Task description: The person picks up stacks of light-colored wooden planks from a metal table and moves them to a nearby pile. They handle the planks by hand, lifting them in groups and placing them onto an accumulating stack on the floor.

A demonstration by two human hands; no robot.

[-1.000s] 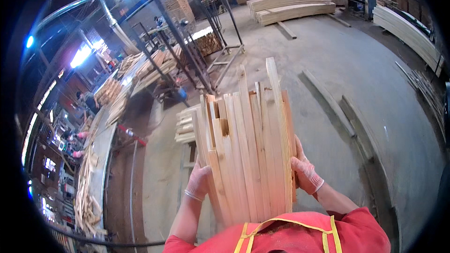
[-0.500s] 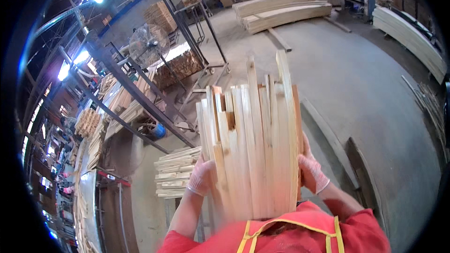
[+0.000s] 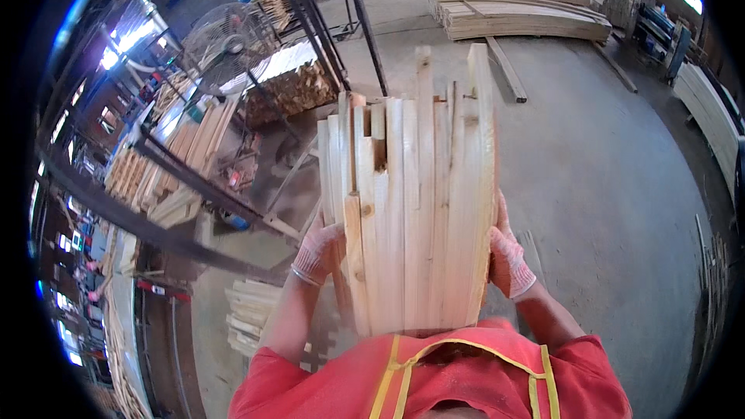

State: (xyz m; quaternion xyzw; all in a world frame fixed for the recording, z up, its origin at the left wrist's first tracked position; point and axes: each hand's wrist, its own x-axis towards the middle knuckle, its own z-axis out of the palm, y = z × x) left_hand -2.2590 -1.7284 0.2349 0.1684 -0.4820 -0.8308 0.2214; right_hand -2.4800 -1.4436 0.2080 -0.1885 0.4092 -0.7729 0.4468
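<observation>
A broad bundle of pale wooden strips [image 3: 419, 217] is held upright in front of my chest, its lower end close to my red clothing. The strips stand side by side with uneven top ends, two of them jutting well above the others. My left hand [image 3: 318, 250], in a light knitted glove, presses on the bundle's left side. Against the right side grips my right hand [image 3: 508, 254], gloved likewise. Both hands are closed around the outer edges, with some fingers hidden behind the wood.
A dark metal frame [image 3: 209, 194] stands close on the left, with a fan [image 3: 233, 45] behind it. Wood strips [image 3: 252, 312] lie stacked low at my left. Long board stacks [image 3: 520, 12] rest far ahead, another [image 3: 706, 116] at right. Loose strips [image 3: 714, 279] lie at the right edge.
My view has shifted as I move forward: the metal frame is closer, and the far board stack sits farther right. Both hands still hold the bundle.
</observation>
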